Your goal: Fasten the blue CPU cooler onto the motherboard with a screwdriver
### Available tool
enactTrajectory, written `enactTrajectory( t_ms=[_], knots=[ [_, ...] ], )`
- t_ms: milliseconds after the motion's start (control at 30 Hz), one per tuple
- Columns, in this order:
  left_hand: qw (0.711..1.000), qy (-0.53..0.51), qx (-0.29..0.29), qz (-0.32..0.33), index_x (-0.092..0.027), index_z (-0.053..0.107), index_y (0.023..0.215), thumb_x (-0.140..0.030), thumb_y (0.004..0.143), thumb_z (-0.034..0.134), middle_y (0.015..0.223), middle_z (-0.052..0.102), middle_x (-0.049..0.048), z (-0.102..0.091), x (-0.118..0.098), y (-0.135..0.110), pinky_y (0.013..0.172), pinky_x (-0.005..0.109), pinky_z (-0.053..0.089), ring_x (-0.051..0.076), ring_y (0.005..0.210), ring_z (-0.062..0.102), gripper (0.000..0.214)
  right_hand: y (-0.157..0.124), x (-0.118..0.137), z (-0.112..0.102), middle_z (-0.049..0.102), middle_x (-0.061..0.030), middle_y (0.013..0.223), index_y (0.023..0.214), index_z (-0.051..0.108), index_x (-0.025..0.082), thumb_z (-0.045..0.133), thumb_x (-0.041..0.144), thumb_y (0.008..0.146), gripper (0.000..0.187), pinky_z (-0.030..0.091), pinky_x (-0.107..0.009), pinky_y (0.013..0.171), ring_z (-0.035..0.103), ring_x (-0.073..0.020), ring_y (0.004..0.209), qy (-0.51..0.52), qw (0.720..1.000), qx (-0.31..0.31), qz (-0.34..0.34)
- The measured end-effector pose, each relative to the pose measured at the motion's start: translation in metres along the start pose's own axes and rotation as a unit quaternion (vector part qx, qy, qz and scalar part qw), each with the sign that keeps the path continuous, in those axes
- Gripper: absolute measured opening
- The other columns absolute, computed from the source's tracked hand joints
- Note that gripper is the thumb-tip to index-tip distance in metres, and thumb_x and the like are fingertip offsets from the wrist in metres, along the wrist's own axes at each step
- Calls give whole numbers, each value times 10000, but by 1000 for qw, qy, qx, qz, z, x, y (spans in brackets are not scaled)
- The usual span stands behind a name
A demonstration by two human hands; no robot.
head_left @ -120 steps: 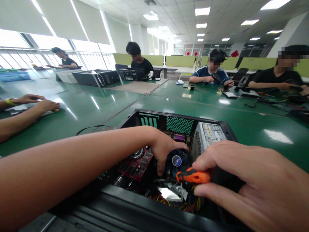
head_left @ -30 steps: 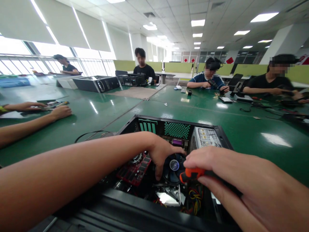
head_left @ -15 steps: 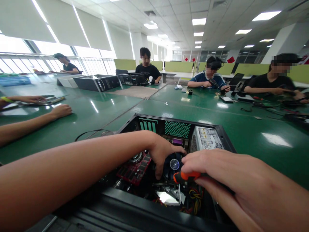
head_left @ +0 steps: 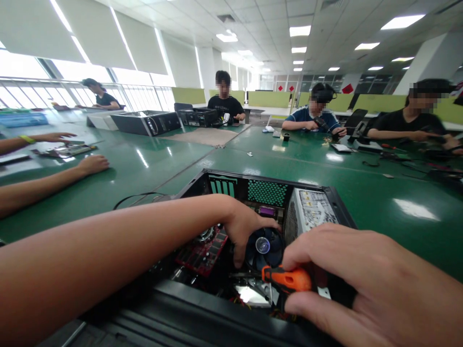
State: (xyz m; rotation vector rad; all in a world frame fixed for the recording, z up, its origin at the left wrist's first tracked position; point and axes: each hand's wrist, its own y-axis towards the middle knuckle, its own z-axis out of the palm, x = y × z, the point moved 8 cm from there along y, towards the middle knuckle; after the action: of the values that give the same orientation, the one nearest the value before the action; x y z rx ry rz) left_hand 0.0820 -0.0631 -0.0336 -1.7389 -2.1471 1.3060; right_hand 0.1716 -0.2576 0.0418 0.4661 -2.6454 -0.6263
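Note:
In front of me lies an open black computer case (head_left: 202,294) with parts inside. My left hand (head_left: 246,229) reaches into it, its fingers curled round the edge of a dark round cooling fan (head_left: 263,246). Between the index finger and thumb of my right hand (head_left: 347,265) is the orange and black handle of a screwdriver (head_left: 287,279). The grip looks loose, with the fingers spread wider than the handle. The screwdriver points left, below the fan; its tip is hard to make out. A red circuit board (head_left: 202,253) sits left of the fan.
A silver power supply (head_left: 313,209) fills the case's far right corner. Thin coloured wires run near the front wall. Another person's hand (head_left: 92,165) rests on the green table (head_left: 173,166) at the left. Other people work across the table, near another computer case (head_left: 144,123).
My right hand has spread its fingers and shifted slightly right and down, showing more of the screwdriver handle. My left hand stays at the fan. A neighbour's hand at left has lifted.

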Motion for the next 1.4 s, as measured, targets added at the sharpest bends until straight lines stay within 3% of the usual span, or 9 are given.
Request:
enactTrajectory(
  t_ms=[100, 367, 667, 833, 900, 1100, 1300, 1400],
  knots=[
    [1000, 6, 2, 1, -183, 376, 1805, -291, 478, 1012, 1779, 601, 206, 1, 0, 0, 1339, 484, 508, 448, 1614, 614, 1475, -1, 0, 2, 927, -41, 1032, 1266, 902, 375, 795, 397, 1031, 259, 750, -386, 866, 904, -321, 1046, -1, 1000, -2, 2],
    [1000, -10, -15, 22, -230, 337, 1828, -297, 508, 1020, 1638, 738, 125, 2, -3, -1, 1291, 492, 558, 443, 1546, 677, 1488, -2, 0, -3, 928, -39, 1029, 1262, 903, 375, 793, 386, 1028, 259, 750, -387, 866, 904, -319, 1043, -5, 1000, -4, 8],
    [1000, 0, -10, 1, -203, 500, 1731, -300, 485, 1031, 1672, 706, 152, -1, -5, 0, 1337, 483, 511, 440, 1581, 636, 1358, -7, 0, -12, 930, -38, 1035, 1272, 903, 375, 788, 372, 1027, 271, 750, -391, 870, 905, -319, 1048, -8, 1000, -2, 14],
    [1000, -11, -14, 14, -217, 343, 1835, -301, 497, 1026, 1700, 696, 143, -1, -6, 0, 1349, 506, 501, 447, 1606, 618, 1505, -3, 4, -18, 937, -35, 1051, 1288, 901, 376, 794, 338, 1021, 289, 754, -390, 870, 910, -319, 1058, -13, 1000, -1, 19],
    [1000, -10, -10, 15, -216, 377, 1817, -307, 509, 1023, 1725, 676, 149, 0, -6, 0, 1352, 508, 495, 446, 1607, 619, 1461, 8, 11, -21, 941, -32, 1066, 1308, 890, 373, 790, 297, 1017, 317, 756, -384, 868, 915, -318, 1065, -10, 1000, 2, 18],
    [1000, -17, -13, 21, -214, 402, 1794, -305, 501, 1023, 1699, 692, 148, 0, -8, 0, 1334, 495, 512, 442, 1590, 634, 1437, 41, 37, -22, 943, 48, 1256, 1298, 776, 340, 473, 94, 1113, 432, 706, -195, 670, 929, -173, 1058, -25, 998, 33, -42],
    [1000, -2, -6, 3, -211, 493, 1718, -321, 514, 1021, 1685, 697, 140, 0, -6, 0, 1358, 494, 484, 432, 1609, 609, 1320, 42, 40, -22, 941, 66, 1235, 1284, 765, 301, 408, 218, 1233, 371, 681, -174, 707, 913, -125, 1037, -47, 996, 36, -72],
    [1000, -5, -14, 6, -202, 513, 1706, -322, 495, 1034, 1667, 708, 141, -2, -7, 0, 1351, 479, 492, 432, 1594, 621, 1324, 42, 38, -23, 933, 99, 1249, 1285, 742, 334, 430, 251, 1244, 326, 671, -153, 722, 907, -102, 1046, -45, 997, 32, -59]
  ],
)
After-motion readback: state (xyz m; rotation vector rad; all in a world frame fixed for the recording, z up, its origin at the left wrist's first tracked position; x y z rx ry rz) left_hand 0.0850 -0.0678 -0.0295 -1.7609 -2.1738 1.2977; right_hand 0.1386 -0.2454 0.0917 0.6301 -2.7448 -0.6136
